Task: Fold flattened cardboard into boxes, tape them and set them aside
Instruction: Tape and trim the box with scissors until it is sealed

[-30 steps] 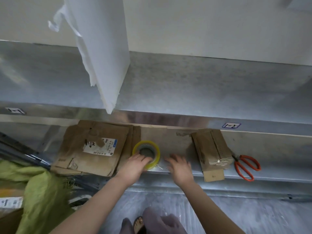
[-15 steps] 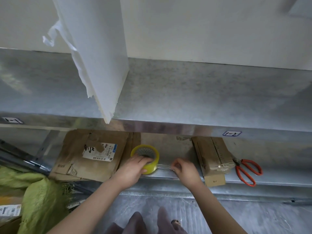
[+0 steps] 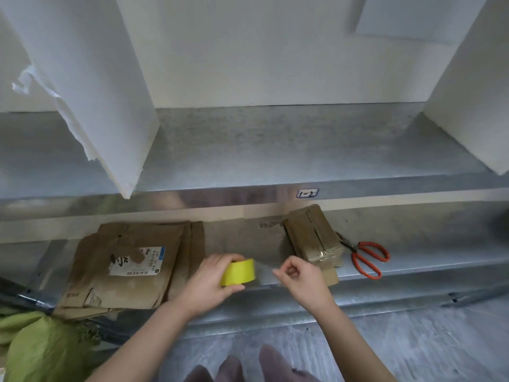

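Note:
My left hand (image 3: 209,282) grips a yellow roll of clear tape (image 3: 239,272), lifted on its edge above the front of the lower metal shelf (image 3: 413,268). My right hand (image 3: 301,277) pinches the free end of the tape; a short clear strip (image 3: 263,267) stretches between roll and fingers. A stack of flattened cardboard (image 3: 129,263) with a white label lies to the left of the roll. A bundle of small folded cardboard pieces (image 3: 314,235) lies to the right, just behind my right hand.
Red-handled scissors (image 3: 366,257) lie on the shelf right of the bundle. An upper metal shelf (image 3: 275,150) carries white foam boards (image 3: 91,78). A green bag (image 3: 41,351) sits at the lower left. My feet (image 3: 242,368) show on the grey floor.
The roll lay flat on the shelf; my left hand has tipped it up on edge and lifted it. My right hand found the tape end and has pulled a short strip to the right.

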### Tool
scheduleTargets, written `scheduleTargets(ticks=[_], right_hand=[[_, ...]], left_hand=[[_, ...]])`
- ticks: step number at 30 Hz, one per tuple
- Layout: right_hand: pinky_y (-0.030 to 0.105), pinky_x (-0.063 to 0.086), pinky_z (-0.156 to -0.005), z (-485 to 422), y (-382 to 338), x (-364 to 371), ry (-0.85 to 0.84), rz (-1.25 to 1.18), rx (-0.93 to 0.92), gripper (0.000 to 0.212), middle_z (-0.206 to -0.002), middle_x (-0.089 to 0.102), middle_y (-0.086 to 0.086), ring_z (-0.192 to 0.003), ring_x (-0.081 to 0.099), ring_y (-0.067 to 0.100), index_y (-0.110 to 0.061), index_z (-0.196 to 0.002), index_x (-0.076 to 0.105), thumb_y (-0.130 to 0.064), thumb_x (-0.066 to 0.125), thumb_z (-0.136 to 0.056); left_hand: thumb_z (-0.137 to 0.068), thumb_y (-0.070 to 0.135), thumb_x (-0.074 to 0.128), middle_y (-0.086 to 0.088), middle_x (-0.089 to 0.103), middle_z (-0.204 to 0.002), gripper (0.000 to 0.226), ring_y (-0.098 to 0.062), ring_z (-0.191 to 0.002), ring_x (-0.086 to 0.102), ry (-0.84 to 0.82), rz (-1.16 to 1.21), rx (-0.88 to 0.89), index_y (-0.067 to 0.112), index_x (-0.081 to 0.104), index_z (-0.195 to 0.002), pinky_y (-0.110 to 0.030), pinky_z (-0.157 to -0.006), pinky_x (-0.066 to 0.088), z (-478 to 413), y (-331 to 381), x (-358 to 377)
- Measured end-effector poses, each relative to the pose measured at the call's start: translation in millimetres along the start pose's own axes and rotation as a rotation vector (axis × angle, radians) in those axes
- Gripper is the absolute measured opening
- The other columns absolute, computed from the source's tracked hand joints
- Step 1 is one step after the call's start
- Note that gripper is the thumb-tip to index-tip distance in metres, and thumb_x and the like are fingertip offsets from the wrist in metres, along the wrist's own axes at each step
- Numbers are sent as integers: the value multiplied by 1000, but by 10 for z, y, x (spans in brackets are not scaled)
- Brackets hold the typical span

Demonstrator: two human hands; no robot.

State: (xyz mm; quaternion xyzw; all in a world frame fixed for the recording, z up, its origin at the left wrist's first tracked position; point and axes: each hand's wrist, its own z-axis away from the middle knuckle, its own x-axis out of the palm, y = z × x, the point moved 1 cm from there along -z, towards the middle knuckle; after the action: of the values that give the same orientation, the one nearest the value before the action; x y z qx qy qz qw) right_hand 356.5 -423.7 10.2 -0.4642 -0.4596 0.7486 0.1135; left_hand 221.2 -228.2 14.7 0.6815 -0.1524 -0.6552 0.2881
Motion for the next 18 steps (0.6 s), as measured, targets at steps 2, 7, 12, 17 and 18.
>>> scheduleTargets(ticks=[2, 7, 12, 17, 18], right_hand=[[18, 43, -61, 49, 30, -149, 66, -34, 4, 24, -62, 61, -8, -61, 56, 4, -21, -67, 58, -29, 75, -81], [36, 53, -63, 54, 168, -677, 73, -65, -73, 27, -61, 63, -11, -61, 59, 9, -22, -67, 52, -27, 72, -85], [33, 50, -64, 42, 363, -1066, -12, -44, -122, 25, -62, 65, -10, -64, 62, 7, -24, -67, 54, -26, 71, -86], [42, 56, -64, -35, 582, -1405, -25, -61, -209, 23, -64, 65, -12, -62, 63, 9, -24, -70, 54, -24, 69, -88], [42, 56, -63, -45, 613, -1447, -40, -44, -247, 23, -65, 65, -13, -64, 63, 10, -26, -71, 53, -25, 68, -88]], left_hand=[[-67, 68, 57, 24, 47, -113, 71, 4, -107, 41, 72, 35, 3, 28, 51, -125, -8, -91, 27, -43, 140, -31], [-67, 54, 78, 36, 49, -99, 53, 7, -95, 47, 158, 40, 31, 32, 60, -112, -3, -82, 32, -100, 611, -18], [-67, 54, 79, 24, 56, -107, 60, 5, -100, 49, 137, 0, -62, 33, 60, -120, -11, -89, 36, -259, 969, 135], [-70, 51, 79, 11, 62, -114, 63, -10, -108, 54, 160, -126, -155, 24, 61, -124, -17, -92, 33, -445, 1186, 426], [-70, 52, 78, 6, 64, -114, 64, -16, -108, 56, 147, -184, -171, 23, 61, -124, -21, -92, 35, -461, 1189, 463]])
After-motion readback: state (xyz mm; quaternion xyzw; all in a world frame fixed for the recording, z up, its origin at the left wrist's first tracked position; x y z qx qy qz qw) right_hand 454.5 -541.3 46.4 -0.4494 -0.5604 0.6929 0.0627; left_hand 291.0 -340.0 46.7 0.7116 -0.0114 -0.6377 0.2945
